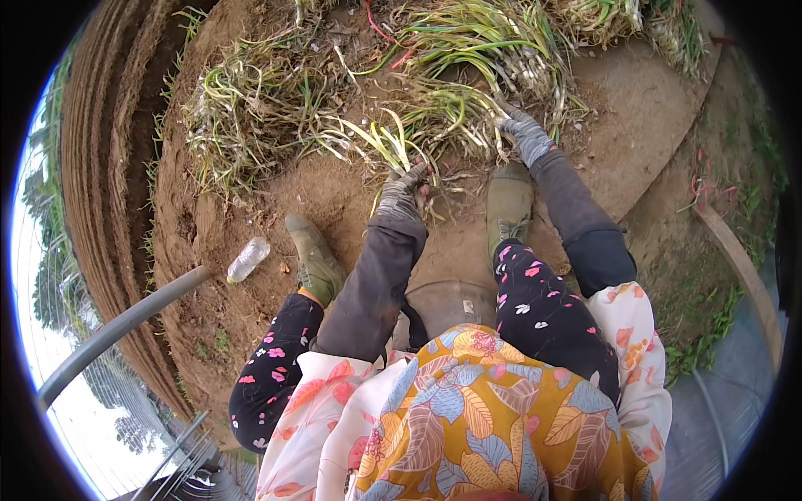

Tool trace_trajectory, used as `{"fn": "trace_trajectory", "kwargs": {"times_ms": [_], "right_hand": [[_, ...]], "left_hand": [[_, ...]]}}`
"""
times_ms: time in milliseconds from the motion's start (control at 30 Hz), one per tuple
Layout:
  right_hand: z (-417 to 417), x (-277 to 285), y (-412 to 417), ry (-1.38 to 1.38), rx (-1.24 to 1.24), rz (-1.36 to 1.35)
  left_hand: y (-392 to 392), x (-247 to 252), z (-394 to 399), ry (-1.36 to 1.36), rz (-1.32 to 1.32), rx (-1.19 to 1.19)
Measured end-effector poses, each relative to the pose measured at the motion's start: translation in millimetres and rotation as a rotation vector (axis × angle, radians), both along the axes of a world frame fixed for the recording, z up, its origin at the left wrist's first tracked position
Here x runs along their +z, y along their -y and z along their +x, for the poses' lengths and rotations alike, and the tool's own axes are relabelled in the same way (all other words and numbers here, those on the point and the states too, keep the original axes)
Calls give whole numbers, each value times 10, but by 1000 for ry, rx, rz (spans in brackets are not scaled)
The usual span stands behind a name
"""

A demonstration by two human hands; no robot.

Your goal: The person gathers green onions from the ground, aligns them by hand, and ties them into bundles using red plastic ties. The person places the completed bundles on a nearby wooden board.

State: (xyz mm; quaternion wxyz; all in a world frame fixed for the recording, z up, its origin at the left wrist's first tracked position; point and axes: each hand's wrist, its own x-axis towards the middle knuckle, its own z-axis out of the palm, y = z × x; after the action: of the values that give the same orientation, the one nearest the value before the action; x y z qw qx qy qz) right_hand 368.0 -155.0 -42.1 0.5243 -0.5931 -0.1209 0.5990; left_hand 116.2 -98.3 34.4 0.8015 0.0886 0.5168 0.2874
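My left hand (403, 194), in a grey knitted glove, grips a small bunch of onion-like plants (390, 143), their yellow-green leaves pointing away from me. Bare fingertips show on that hand. To the right, my right hand (528, 133), gloved the same way, has its fingers around stalks at the right end of a small heap of the same plants (460, 113); the fingertips are partly hidden by the stalks. Just beyond lies a larger pile with green leaves and white stems (495, 47). A tangled, drier-looking heap (241, 119) spreads on the left.
A clear plastic bottle (249, 259) lies on the soil beside my left boot (313, 257). My right boot (509, 200) stands near the small heap. Red ties (379, 25) lie among the plants. Curved pipes (125, 329) rise at left, and ploughed furrows (106, 156) run beyond.
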Motion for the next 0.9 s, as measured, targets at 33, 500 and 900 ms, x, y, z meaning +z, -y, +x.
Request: {"fn": "trace_trajectory", "kwargs": {"times_ms": [33, 500, 900], "right_hand": [[-21, 46, -14, -28, -30, -29], [-241, 44, 22, -18, 141, 34], [216, 160, 208, 293, -74, -89]], "left_hand": [[-11, -6, -11, -29, -6, -29], [-338, -159, 1030, -1082, 278, -1122], [-204, -77, -60, 185, 78, -202]]}}
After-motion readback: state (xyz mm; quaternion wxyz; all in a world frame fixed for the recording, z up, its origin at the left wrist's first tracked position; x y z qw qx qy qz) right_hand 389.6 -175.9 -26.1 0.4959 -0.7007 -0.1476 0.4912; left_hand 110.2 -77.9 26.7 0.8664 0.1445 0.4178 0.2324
